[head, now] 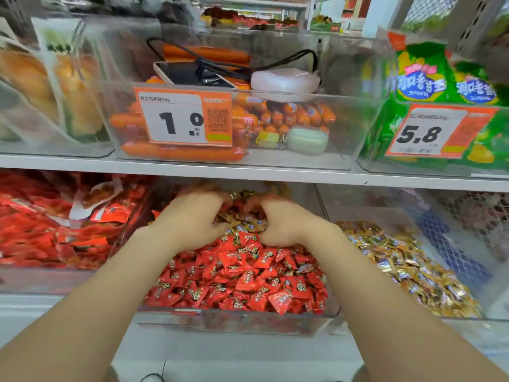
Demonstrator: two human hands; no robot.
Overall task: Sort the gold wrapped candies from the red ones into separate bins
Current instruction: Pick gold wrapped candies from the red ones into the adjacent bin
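Candies in gold wrap [242,224] sit heaped at the back of our middle bin [234,322], with red candies [242,282] filling its front up to the clear wall. Our left hand [192,216] and right hand [283,221] are side by side, fingers curled down into the gold heap. Whether they grip any, we cannot tell. Shelf edge [248,172] hangs close overhead. Right bin [371,205], just beside, holds more gold.
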